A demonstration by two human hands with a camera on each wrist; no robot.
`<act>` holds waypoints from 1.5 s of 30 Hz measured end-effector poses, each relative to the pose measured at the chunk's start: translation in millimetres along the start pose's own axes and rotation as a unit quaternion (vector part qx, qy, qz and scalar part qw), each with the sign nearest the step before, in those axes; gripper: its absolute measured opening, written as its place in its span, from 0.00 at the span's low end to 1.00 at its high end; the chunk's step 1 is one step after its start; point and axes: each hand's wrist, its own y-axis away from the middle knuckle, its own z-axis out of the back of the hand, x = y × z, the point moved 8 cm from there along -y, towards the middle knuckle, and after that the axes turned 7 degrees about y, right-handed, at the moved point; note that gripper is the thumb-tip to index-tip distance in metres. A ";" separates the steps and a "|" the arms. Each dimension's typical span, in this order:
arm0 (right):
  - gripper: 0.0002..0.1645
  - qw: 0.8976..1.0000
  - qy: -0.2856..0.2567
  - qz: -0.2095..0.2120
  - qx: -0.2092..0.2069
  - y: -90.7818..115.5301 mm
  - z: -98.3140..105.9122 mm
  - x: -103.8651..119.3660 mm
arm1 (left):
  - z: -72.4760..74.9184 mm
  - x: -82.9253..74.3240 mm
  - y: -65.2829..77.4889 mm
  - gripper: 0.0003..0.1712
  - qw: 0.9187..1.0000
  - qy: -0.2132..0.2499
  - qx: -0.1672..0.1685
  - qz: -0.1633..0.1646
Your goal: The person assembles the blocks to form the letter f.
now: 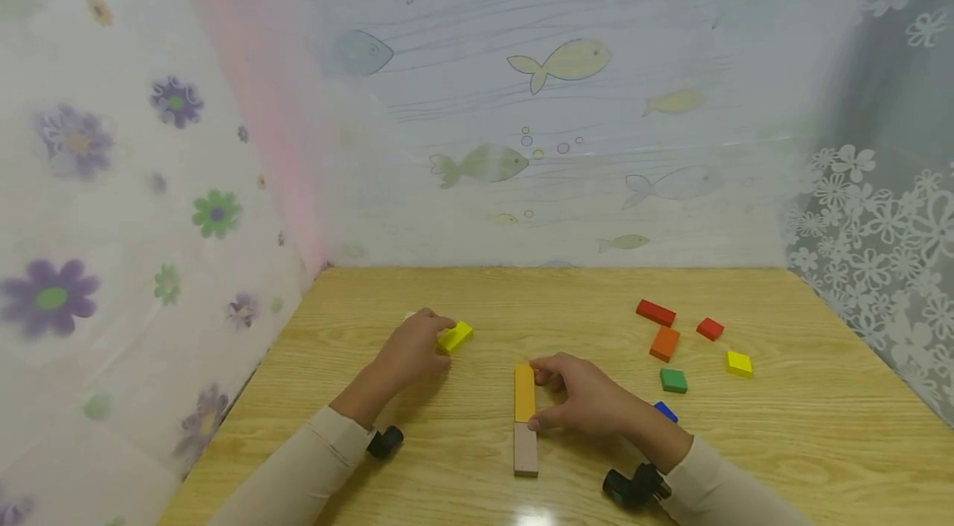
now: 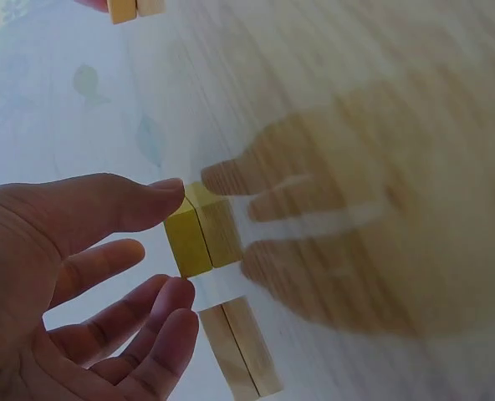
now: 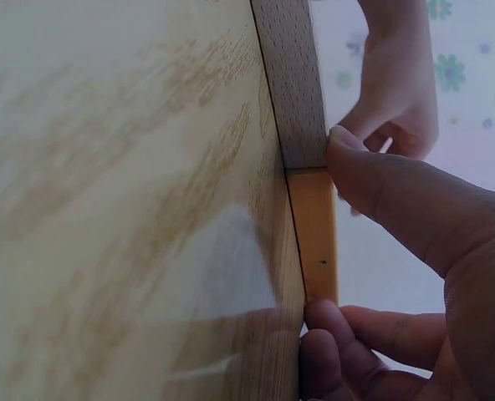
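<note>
On the table's left half my left hand pinches a yellow block. In the left wrist view its thumb touches one end of the yellow block and fingertips meet the other. A plain wooden block lies just beyond those fingers. My right hand holds an orange-yellow block lengthwise, thumb at the near end and fingertips at the far end. That block lies flat, end to end with a plain wooden block. In the right wrist view the thumb lies at the joint between the orange-yellow block and the wooden one.
To the right lie loose blocks: a long red one, a small red one, an orange one, a yellow one, a green one and a blue one, partly hidden by my right arm. Patterned curtains surround the table.
</note>
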 end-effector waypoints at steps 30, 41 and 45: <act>0.54 1.000 0.000 0.000 0.003 -0.5 -0.3 -0.7 | -6.4 15.2 -45.4 0.48 0.991 0.022 0.127 0.046; 0.54 1.000 -0.002 -0.004 0.003 -0.8 0.0 -1.8 | -5.1 18.1 -48.7 0.40 0.987 0.066 0.133 0.062; 0.53 1.000 -0.003 -0.006 0.004 -0.7 -0.1 -2.0 | -5.6 19.1 -49.1 0.40 0.986 0.081 0.134 0.064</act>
